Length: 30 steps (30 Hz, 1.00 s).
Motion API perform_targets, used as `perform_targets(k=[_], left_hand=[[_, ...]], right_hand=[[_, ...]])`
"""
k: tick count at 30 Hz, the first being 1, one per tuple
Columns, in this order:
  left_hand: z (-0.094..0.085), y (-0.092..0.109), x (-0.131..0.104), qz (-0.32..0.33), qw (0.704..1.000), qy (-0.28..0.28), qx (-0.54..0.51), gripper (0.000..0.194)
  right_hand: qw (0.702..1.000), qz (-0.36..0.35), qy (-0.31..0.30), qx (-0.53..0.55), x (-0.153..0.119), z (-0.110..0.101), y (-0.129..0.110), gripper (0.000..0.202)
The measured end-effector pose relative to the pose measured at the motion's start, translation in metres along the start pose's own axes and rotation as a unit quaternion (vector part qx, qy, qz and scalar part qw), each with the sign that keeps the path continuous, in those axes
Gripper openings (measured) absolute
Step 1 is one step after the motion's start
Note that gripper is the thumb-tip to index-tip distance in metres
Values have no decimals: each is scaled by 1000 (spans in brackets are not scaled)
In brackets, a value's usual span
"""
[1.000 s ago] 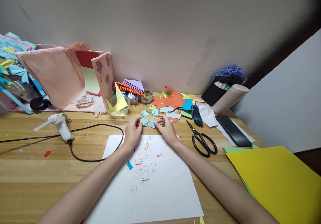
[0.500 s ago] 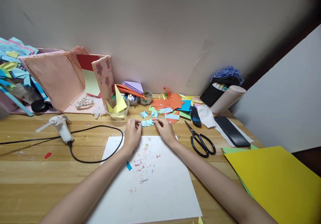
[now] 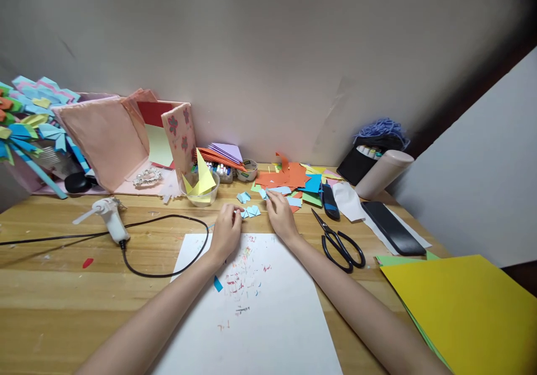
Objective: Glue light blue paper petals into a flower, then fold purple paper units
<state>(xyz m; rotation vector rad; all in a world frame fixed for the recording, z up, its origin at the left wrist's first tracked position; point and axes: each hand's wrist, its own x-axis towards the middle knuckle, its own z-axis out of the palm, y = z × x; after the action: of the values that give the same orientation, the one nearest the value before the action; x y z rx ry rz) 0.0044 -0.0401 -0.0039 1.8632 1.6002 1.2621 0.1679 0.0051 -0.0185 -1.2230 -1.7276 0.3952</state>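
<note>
While the left hand point(image 3: 226, 229) rests at the left end of a short row of folded light-blue paper pieces point(image 3: 251, 211), the right hand has left the row's other end and reached a separate folded piece point(image 3: 263, 193) just behind it. The row lies near the middle of the tabletop's point(image 3: 54, 291) far edge, beyond the white sheet point(image 3: 272, 330). That shift suggests the row can lie with one hand beside it, leaving the right hand point(image 3: 268, 196) for the separate piece. Its fingers are curled and nearly together at that piece; whether they pinch it, I cannot tell. The left fingers are loosely bent, their grip equally unclear. Another folded piece point(image 3: 243, 197) lies behind the row. Orange paper scraps point(image 3: 296, 174) lie along the tabletop's far edge, black-handled scissors point(image 3: 351, 252) toward its right edge, a white glue gun point(image 3: 112, 221) toward its left.
</note>
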Motion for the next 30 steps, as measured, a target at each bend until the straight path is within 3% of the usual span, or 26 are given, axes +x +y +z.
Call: perform_targets(k=[3, 5, 9, 12, 15, 20, 23, 25, 30], left_hand=[[-6, 2, 2, -16, 997, -38, -62, 28], [-15, 3, 4, -55, 983, -104, -138, 33], [-45, 2, 2, -90, 947, -210, -225, 30], [-71, -7, -9, -123, 941, -182, -256, 25], [-99, -20, -25, -165, 945, -102, -263, 23], [-158, -33, -51, -151, 964, 32, -215, 24], [-194, -35, -59, -151, 965, 74, -201, 23], [-213, -37, -62, -169, 961, 67, -210, 21], [-234, -45, -66, -266, 923, -61, -271, 16]], right_hand=[[995, -52, -2, 82, -5, -7, -14, 26], [989, -69, -31, 126, -10, -8, -23, 20], [972, -47, -101, 206, -18, 5, -42, 11], [956, -19, -131, 262, -19, 27, -63, 6], [936, 1, -167, 309, -18, 53, -91, 9], [890, 34, -211, 403, -15, 102, -134, 19], [903, 46, -224, 363, -15, 139, -155, 21], [918, 43, -244, 310, -16, 167, -168, 25], [944, 15, -255, 207, -18, 227, -199, 27]])
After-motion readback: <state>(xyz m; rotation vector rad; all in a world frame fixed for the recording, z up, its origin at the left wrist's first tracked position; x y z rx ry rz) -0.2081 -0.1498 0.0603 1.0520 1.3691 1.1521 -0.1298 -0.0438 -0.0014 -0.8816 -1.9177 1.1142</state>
